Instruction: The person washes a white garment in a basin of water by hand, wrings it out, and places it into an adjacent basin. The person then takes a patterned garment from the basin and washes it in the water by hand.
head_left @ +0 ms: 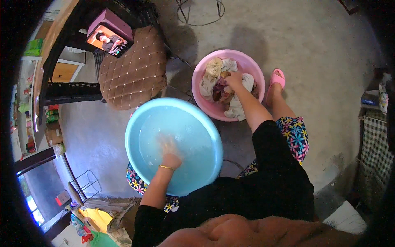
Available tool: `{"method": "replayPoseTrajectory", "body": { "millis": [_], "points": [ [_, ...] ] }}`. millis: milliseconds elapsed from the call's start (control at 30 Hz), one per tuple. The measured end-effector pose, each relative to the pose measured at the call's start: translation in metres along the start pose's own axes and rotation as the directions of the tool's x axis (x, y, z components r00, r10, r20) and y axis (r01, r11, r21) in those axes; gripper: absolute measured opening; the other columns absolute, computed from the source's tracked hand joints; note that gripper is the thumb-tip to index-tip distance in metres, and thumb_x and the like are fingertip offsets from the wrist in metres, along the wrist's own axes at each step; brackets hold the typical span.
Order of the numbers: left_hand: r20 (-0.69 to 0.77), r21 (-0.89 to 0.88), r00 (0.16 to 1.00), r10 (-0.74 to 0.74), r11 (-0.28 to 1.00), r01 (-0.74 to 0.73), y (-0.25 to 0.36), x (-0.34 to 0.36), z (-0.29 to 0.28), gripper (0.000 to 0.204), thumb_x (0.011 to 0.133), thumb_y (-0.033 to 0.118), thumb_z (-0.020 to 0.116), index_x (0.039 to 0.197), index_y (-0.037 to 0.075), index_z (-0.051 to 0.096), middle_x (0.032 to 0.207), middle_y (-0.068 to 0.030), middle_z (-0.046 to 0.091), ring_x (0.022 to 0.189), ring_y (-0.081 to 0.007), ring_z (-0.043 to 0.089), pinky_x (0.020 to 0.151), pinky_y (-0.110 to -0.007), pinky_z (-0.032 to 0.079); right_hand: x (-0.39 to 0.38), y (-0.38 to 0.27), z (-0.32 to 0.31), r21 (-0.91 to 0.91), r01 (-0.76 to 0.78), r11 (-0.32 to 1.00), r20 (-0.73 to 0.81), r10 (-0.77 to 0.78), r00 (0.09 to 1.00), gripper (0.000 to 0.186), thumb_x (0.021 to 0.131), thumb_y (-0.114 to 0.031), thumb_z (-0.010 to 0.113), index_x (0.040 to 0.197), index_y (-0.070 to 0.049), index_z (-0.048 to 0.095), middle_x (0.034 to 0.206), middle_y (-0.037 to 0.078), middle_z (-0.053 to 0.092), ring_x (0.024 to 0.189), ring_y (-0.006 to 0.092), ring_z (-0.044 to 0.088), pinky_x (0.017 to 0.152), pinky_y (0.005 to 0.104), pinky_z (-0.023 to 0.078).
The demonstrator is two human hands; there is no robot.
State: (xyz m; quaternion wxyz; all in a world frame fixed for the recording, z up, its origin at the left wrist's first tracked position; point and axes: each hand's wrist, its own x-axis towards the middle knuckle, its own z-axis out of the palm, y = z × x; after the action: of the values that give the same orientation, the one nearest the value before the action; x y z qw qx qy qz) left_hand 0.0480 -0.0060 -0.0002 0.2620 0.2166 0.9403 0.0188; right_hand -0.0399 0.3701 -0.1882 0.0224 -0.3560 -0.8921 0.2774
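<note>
My left hand is dipped in cloudy water inside a light blue basin. Its fingers look stretched out below the surface, though the water blurs them, and I see no cloth in them. A gold bangle circles that wrist. To the right, my right hand reaches into a pink basin of crumpled clothes. Its fingers are closed on a maroon and brown cloth; the fingertips are partly hidden. Around it lie a cream cloth and white cloths.
Ahead on the left, a phone leans on a pink box on a brown quilted seat. The blue basin rests by my flower-patterned trousers. A wire stand is at left; a checked cloth hangs at far right.
</note>
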Motion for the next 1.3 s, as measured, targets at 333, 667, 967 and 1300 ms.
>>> {"method": "replayPoseTrajectory", "body": {
  "millis": [333, 667, 967, 1300],
  "points": [
    [0.124, 0.140, 0.991, 0.043, 0.988, -0.061, -0.002, 0.008, 0.004, 0.083, 0.069, 0.034, 0.060, 0.130, -0.004, 0.019, 0.135, -0.0310, 0.010, 0.125, -0.0484, 0.006, 0.103, -0.051, 0.008, -0.023, -0.028, -0.071, 0.872, -0.184, 0.454, 0.183, 0.045, 0.982, 0.033, 0.071, -0.006, 0.052, 0.104, -0.001, 0.050, 0.101, 0.010, 0.054, 0.092, 0.0218, 0.051, 0.080, 0.0345, 0.041],
    [0.007, 0.073, 0.999, 0.031, 0.997, -0.032, -0.011, 0.009, 0.018, 0.076, 0.074, 0.028, 0.050, 0.133, -0.004, 0.014, 0.138, -0.0252, 0.011, 0.127, -0.0455, -0.002, 0.103, -0.052, -0.002, -0.051, -0.106, -0.206, 0.959, -0.245, -0.141, 0.231, -0.106, 0.967, 0.026, 0.079, -0.010, 0.046, 0.103, -0.002, 0.050, 0.101, 0.013, 0.056, 0.095, 0.0300, 0.053, 0.085, 0.0516, 0.040],
    [0.003, 0.080, 0.999, -0.041, 0.996, 0.040, -0.013, 0.018, 0.029, 0.075, 0.072, 0.022, 0.047, 0.135, 0.001, 0.012, 0.140, -0.0235, 0.005, 0.128, -0.0434, -0.005, 0.104, -0.047, -0.003, -0.118, -0.196, -0.346, 0.981, -0.136, -0.136, 0.092, -0.287, 0.953, 0.030, 0.083, -0.012, 0.039, 0.108, 0.002, 0.045, 0.109, 0.015, 0.052, 0.103, 0.0324, 0.050, 0.090, 0.0545, 0.037],
    [0.080, 0.026, 0.996, -0.045, 0.999, 0.043, 0.011, -0.011, -0.021, 0.075, 0.073, 0.026, 0.047, 0.135, 0.003, 0.012, 0.137, -0.0260, 0.013, 0.129, -0.0393, 0.004, 0.104, -0.047, 0.005, -0.223, -0.284, -0.427, 0.950, -0.179, -0.257, -0.009, -0.593, 0.805, 0.031, 0.081, -0.011, 0.037, 0.104, 0.007, 0.048, 0.109, 0.019, 0.053, 0.104, 0.0314, 0.049, 0.094, 0.0458, 0.034]
  ]
}}
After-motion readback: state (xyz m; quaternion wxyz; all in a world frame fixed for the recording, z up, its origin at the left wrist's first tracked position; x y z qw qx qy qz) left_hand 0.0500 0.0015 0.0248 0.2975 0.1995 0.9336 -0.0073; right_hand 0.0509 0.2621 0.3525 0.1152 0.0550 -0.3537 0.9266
